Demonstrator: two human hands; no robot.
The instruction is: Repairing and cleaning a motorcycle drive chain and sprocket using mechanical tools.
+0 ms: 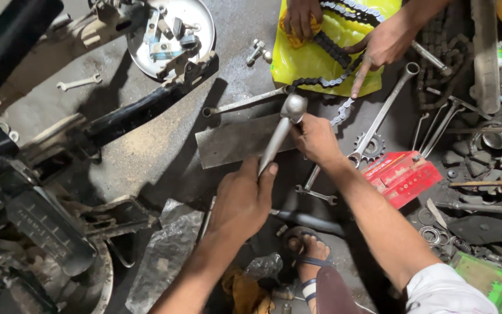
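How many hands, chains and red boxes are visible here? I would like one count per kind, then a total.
Hands: 4 (left hand, right hand, another person's two hands)
Chain: 1
Red box: 1
Total: 6

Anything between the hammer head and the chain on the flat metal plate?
Nothing visible. The left hand grips the hammer by its handle; the right hand sits beside the head, pinching the chain at the metal plate edge. Another person's hands hold the chain farther up, clear of the head.
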